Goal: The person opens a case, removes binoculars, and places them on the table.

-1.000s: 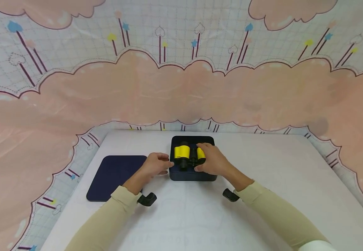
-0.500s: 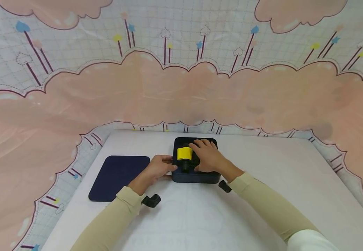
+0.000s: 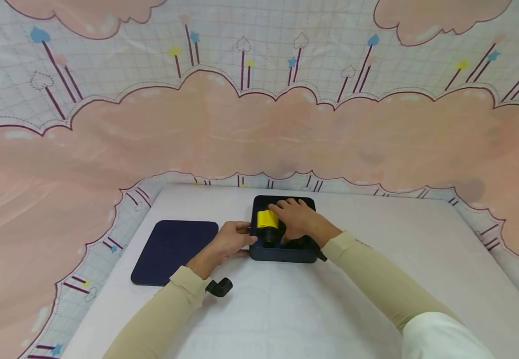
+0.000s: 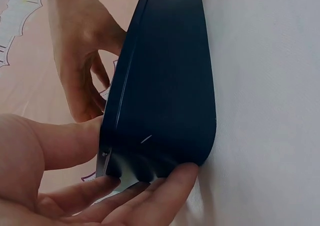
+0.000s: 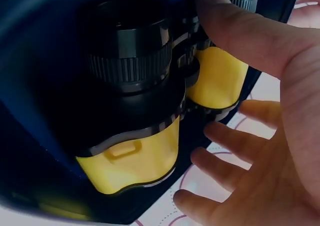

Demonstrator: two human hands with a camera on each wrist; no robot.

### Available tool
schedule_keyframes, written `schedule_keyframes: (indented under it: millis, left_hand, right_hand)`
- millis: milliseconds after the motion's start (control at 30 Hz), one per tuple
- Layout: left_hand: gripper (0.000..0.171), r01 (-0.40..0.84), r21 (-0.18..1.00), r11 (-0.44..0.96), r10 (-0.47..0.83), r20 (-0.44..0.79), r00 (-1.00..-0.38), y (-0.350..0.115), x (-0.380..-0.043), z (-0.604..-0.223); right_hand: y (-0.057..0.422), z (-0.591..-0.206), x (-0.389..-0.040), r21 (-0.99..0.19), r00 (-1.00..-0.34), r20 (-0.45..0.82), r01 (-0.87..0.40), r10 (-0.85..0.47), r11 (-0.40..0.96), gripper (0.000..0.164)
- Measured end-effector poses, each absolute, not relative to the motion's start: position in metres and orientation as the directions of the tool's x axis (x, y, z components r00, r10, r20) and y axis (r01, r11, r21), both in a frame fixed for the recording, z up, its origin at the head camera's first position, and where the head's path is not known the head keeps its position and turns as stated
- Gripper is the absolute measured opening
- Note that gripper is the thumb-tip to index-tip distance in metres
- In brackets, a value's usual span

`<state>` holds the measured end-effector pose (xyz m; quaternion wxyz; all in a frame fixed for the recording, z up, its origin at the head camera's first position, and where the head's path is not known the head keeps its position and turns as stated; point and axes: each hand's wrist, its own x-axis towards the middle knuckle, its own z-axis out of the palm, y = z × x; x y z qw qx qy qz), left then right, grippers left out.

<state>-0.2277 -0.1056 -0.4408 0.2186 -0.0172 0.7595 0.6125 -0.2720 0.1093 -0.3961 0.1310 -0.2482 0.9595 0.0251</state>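
Note:
Yellow-and-black binoculars (image 3: 267, 219) lie inside a dark navy box (image 3: 282, 255) on the white table. My left hand (image 3: 229, 241) holds the box at its left side, the thumb at the rim and the fingers against the outer wall (image 4: 170, 80). Over the binoculars rests my right hand (image 3: 302, 220), which hides their right barrel in the head view. From the right wrist, its thumb lies across the middle near one eyepiece; its spread fingers (image 5: 225, 141) reach past the yellow barrel (image 5: 220, 78). Whether every fingertip touches is unclear.
A flat navy lid (image 3: 174, 252) lies left of the box, partly behind my left hand. A black wrist-camera part (image 3: 220, 287) juts out below my left wrist. A cloth backdrop with clouds (image 3: 259, 134) rises behind the table (image 3: 259, 309).
My right hand has shifted from the right barrel toward the middle of the binoculars, its fingers reaching farther left. The left hand has closed in on the box's side. The view has drifted slightly.

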Motion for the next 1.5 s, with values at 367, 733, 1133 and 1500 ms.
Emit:
schedule_keyframes:
  millis: [367, 733, 1133, 1500]
  left_hand:
    - [0.065, -0.299, 0.917, 0.263, 0.226, -0.36, -0.905, -0.103, -0.227, -0.443]
    - [0.065, -0.305, 0.918, 0.253, 0.237, -0.364, -0.901, -0.103, -0.229, -0.44]
    - [0.064, -0.319, 0.914, 0.25, 0.213, -0.374, -0.903, -0.103, -0.227, -0.441]
    - [0.063, -0.311, 0.918, 0.245, 0.213, -0.364, -0.907, -0.103, -0.227, -0.443]
  right_hand:
    - [0.107, -0.403, -0.278, -0.016, -0.835, -0.32, -0.467, -0.447, 0.884, 0.109]
    - [0.114, -0.408, -0.281, 0.012, -0.822, -0.323, -0.5, -0.469, 0.866, 0.114]
    - [0.121, -0.409, -0.282, 0.106, -0.825, -0.318, -0.52, -0.467, 0.847, 0.1]
    - [0.123, -0.412, -0.284, 0.097, -0.819, -0.294, -0.538, -0.492, 0.837, 0.096]
